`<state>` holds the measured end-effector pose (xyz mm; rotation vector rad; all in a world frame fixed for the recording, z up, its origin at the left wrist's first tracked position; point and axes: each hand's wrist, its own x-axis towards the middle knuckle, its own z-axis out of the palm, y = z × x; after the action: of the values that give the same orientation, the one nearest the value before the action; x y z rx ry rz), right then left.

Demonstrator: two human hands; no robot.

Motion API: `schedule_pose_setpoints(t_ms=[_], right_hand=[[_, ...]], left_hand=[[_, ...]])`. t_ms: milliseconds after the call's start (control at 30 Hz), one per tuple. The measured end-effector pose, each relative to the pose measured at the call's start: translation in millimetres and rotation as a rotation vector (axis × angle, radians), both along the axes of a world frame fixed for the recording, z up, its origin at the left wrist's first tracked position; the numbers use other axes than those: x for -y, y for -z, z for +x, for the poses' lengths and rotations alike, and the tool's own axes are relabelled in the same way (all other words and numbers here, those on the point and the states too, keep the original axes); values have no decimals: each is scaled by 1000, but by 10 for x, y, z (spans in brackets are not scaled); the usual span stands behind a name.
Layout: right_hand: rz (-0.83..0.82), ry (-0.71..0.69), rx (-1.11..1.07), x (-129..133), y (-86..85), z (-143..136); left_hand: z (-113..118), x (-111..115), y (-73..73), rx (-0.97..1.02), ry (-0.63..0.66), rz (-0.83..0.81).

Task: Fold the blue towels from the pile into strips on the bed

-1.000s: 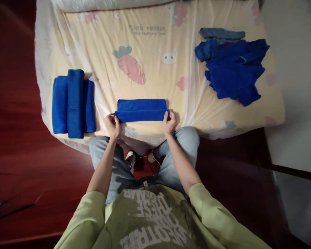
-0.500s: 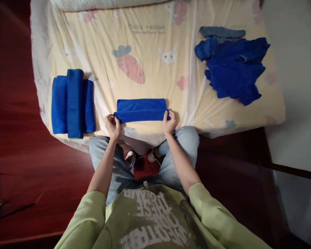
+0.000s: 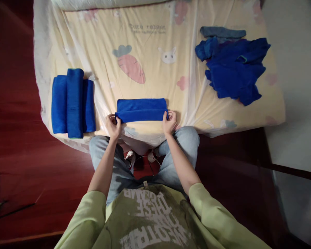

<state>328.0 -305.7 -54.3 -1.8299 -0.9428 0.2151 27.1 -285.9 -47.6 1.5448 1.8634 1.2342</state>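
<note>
A blue towel (image 3: pixel 142 110) lies in front of me at the near edge of the bed, folded into a long narrow strip with its near part turned over toward the far side. My left hand (image 3: pixel 113 125) pinches the strip's near left corner between thumb and fingers. At the near right corner, my right hand (image 3: pixel 169 121) grips the cloth the same way, thumb on top. To the left, several folded blue towels (image 3: pixel 75 103) are stacked, the top one lying crosswise over the others. A loose heap of crumpled blue towels (image 3: pixel 235 69) rests on the right.
The bed (image 3: pixel 150 74) has a yellow sheet printed with carrots and rabbits. Behind the heap lies a grey-blue cloth (image 3: pixel 223 32). My knees touch or nearly touch the bed's near edge. A thin black stand (image 3: pixel 0 204) is on the red floor at left; a pale wall borders the right.
Almost nothing differs. My left hand and the towel's left end have shifted very slightly to the right; both hands keep their grip on the corners.
</note>
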Motion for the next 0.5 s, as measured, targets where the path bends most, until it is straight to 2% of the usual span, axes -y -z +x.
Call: schedule_pose_setpoints(t_ms=[167, 367, 500], right_hand=[[-2, -19, -10, -9, 25, 7], [67, -36, 96, -7, -18, 4], [141, -130, 184, 25, -72, 10]], left_hand=[[5, -5, -2, -11, -1, 3], [16, -1, -81, -89, -36, 53], [18, 24, -135, -154, 63, 128]])
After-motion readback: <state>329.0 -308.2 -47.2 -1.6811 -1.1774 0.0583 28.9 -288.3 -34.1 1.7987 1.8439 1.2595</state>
